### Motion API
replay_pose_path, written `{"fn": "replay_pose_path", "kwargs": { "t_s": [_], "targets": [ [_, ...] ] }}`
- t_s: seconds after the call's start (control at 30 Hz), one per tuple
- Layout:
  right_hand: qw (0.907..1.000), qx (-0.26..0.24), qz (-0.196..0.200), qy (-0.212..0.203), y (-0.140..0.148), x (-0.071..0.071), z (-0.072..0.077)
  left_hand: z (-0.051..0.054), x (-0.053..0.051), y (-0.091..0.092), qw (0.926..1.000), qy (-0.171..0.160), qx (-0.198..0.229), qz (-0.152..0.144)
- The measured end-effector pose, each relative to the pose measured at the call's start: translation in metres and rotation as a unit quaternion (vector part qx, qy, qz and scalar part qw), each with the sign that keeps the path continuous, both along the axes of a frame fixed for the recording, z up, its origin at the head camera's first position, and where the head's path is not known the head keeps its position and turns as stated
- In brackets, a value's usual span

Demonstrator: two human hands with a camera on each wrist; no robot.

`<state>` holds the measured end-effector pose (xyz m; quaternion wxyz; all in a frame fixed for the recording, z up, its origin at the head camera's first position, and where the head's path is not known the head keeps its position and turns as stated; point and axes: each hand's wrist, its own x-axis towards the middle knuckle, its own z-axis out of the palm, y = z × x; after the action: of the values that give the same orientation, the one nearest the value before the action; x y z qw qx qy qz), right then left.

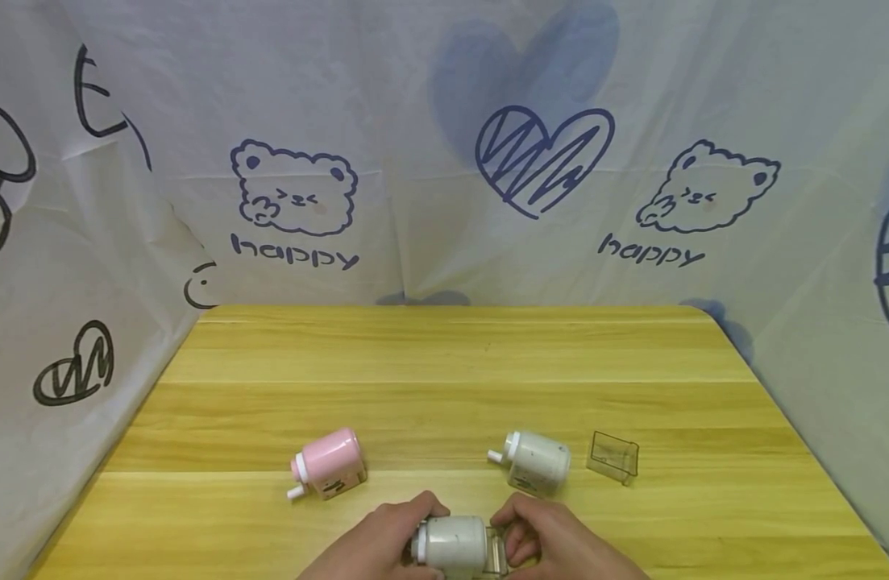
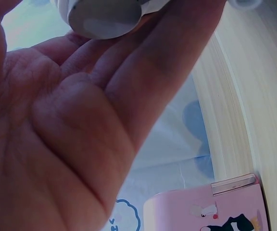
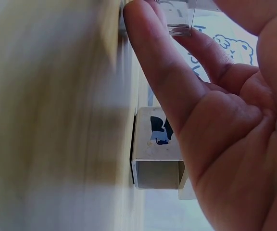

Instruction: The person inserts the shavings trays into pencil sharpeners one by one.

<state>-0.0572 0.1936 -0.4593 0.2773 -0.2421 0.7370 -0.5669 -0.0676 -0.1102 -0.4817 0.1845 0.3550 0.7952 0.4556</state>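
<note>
In the head view a small whitish sharpener-like device (image 1: pixel 454 544) with a rounded body lies between the two hands at the table's near edge. My left hand (image 1: pixel 386 538) grips its left end, thumb on top; in the left wrist view the fingers (image 2: pixel 148 62) reach round its pale round end (image 2: pixel 105 17). At its right end my right hand (image 1: pixel 553 541) pinches a clear plastic box (image 1: pixel 496 552), which meets the device's side. The right wrist view shows the clear box (image 3: pixel 179 21) at the fingertips. Whether it is partly inside the device, I cannot tell.
On the wooden table (image 1: pixel 444 362), a pink device (image 1: pixel 335 459) with a white crank lies at left. A second whitish device (image 1: pixel 538 461) lies right of centre, beside another clear box (image 1: pixel 613 459). Printed cloth (image 1: pixel 415 161) hangs behind and at both sides.
</note>
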Motion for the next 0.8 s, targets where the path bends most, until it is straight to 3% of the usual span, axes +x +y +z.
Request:
{"fn": "replay_pose_path", "kwargs": {
  "t_s": [0.17,0.23,0.27,0.33,0.37,0.4,0.43,0.5,0.63,0.67,0.8],
  "targets": [
    [1.0,0.004,-0.001,-0.005,-0.001,0.0,0.0,-0.029,-0.006,-0.003,0.9999,-0.013,0.004,0.002],
    [0.9999,0.005,-0.002,-0.009,-0.001,0.001,0.001,-0.034,-0.006,-0.003,1.0,-0.006,0.006,0.0],
    [0.9999,0.006,-0.002,-0.01,-0.002,0.001,0.001,-0.028,-0.005,-0.002,1.0,-0.008,0.004,0.002],
    [1.0,0.005,-0.002,-0.006,-0.002,0.001,0.002,-0.006,0.0,0.001,0.9999,-0.012,-0.002,0.007],
    [1.0,0.005,-0.002,-0.004,-0.003,0.001,0.002,-0.003,0.001,0.001,0.9998,-0.015,-0.001,0.01],
    [1.0,0.004,-0.002,-0.001,-0.003,0.001,0.002,0.011,0.004,0.004,0.9997,-0.019,-0.005,0.013],
    [1.0,0.005,-0.002,0.0,-0.003,0.002,0.002,0.012,0.004,0.004,0.9995,-0.026,-0.007,0.016],
    [1.0,0.005,-0.002,0.003,-0.004,0.002,0.001,0.028,0.007,0.006,0.999,-0.038,-0.013,0.021],
    [1.0,0.002,0.003,0.002,-0.003,0.001,0.001,0.035,0.008,0.008,0.9994,-0.029,-0.012,0.012],
    [1.0,0.0,0.004,0.003,-0.003,0.001,0.001,0.047,0.01,0.01,0.9993,-0.033,-0.015,0.014],
    [1.0,-0.004,0.007,0.003,-0.002,0.001,0.001,0.055,0.013,0.013,0.9989,-0.036,-0.022,0.019]
  ]
}}
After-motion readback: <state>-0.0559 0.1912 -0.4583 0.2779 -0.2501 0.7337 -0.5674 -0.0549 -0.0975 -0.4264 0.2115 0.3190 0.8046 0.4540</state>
